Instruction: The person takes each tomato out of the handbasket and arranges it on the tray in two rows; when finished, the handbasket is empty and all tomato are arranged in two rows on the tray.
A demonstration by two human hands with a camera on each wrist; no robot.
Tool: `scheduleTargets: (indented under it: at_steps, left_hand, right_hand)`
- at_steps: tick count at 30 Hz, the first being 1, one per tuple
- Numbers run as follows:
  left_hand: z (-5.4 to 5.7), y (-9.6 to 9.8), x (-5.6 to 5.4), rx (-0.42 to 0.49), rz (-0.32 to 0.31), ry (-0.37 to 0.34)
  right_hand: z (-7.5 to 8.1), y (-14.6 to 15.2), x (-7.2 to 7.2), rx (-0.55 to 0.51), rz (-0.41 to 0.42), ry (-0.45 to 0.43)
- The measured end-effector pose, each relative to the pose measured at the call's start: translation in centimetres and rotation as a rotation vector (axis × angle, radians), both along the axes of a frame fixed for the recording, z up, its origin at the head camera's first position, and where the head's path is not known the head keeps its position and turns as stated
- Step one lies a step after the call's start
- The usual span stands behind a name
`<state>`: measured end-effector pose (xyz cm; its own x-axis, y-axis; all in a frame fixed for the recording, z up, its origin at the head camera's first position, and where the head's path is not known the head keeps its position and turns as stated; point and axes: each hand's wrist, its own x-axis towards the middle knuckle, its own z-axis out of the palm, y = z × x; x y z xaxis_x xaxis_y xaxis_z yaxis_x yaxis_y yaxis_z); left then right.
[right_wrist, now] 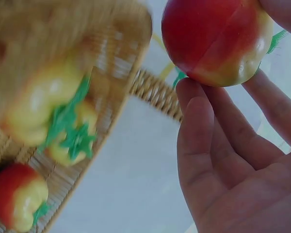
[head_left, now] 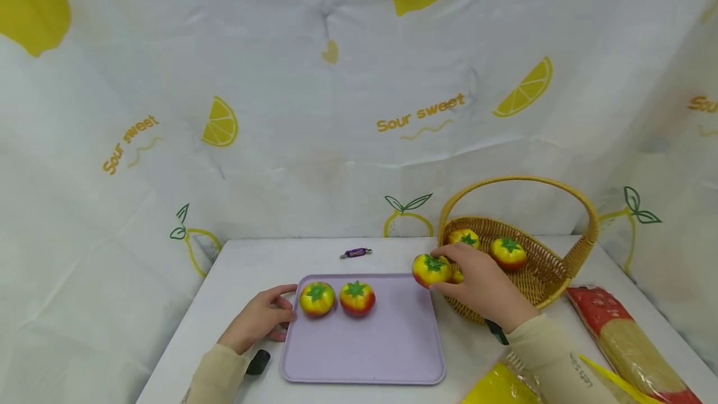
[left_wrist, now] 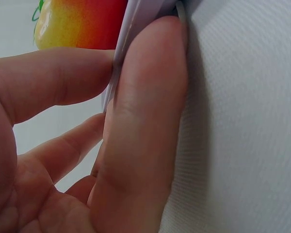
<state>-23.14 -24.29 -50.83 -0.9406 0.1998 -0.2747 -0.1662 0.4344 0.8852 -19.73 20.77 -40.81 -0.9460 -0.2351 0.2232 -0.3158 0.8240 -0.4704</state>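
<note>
My right hand point(head_left: 482, 279) grips a red and yellow toy tomato point(head_left: 431, 270) with a green star-shaped top, above the right rim of the lilac tray point(head_left: 387, 351). In the right wrist view, fingertips and thumb hold its sides. My left hand point(head_left: 260, 317) pinches the tray's left edge; in the left wrist view one finger point(left_wrist: 145, 116) lies between the rim and the white table. Two toy tomatoes, a left one point(head_left: 317, 299) and a right one point(head_left: 358, 298), sit near the tray's far edge. The wicker basket point(head_left: 535, 282) beside the right hand holds several more, one partly hidden.
A small purple wrapped candy point(head_left: 356, 253) lies behind the tray. To the right of the basket is a red and clear packet of noodles point(head_left: 634, 335). A yellow packet point(head_left: 499, 386) lies under the right forearm. A printed white curtain point(head_left: 314, 186) hangs behind the table.
</note>
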Motion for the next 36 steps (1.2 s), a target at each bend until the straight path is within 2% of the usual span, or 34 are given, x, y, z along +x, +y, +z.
scheduleTargets:
  at_steps: [15,25,36]
  left_hand:
    - [0.4,0.2,0.2,0.006,-0.006,0.006]
    - [0.0,0.1,0.0,-0.003,-0.001,0.009]
    - [0.0,0.0,-0.1,-0.001,-0.006,0.010]
  right_hand:
    - [-2.9,-4.8,0.3,0.023,-0.020,-0.098]
    - [-4.5,-6.1,0.5,0.065,-0.031,-0.116]
    - [-5.2,-6.6,0.2,0.076,-0.054,-0.150]
